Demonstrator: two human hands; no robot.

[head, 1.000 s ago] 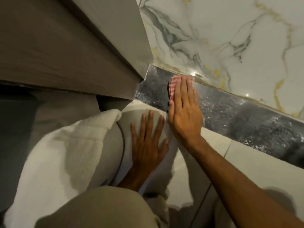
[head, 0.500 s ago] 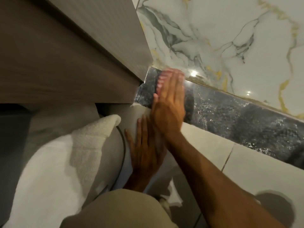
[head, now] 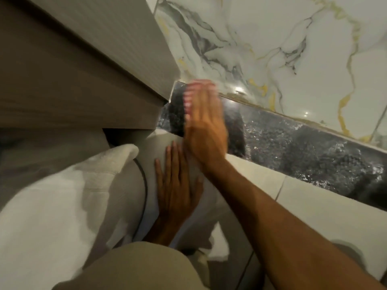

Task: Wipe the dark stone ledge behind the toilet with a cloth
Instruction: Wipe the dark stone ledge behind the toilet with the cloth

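The dark speckled stone ledge (head: 303, 147) runs from the wooden cabinet's corner down to the right, below the marble wall. My right hand (head: 204, 126) lies flat on the ledge's left end, fingers together, blurred by motion. It presses a pink-and-white checked cloth (head: 189, 93), of which only a blurred edge shows past the fingertips. My left hand (head: 177, 189) rests flat with fingers spread on the white toilet top (head: 159, 147), just below the right hand and holding nothing.
A grey-brown wooden cabinet (head: 73, 76) overhangs at the upper left, its corner close to the cloth. White marble wall (head: 272, 49) with grey and gold veins rises behind the ledge. A white towel (head: 52, 195) lies at the lower left. Pale tiles (head: 314, 206) sit below the ledge.
My right hand has slid the cloth left along the ledge toward the cabinet corner. The left hand has stayed on the toilet top. The camera has shifted slightly.
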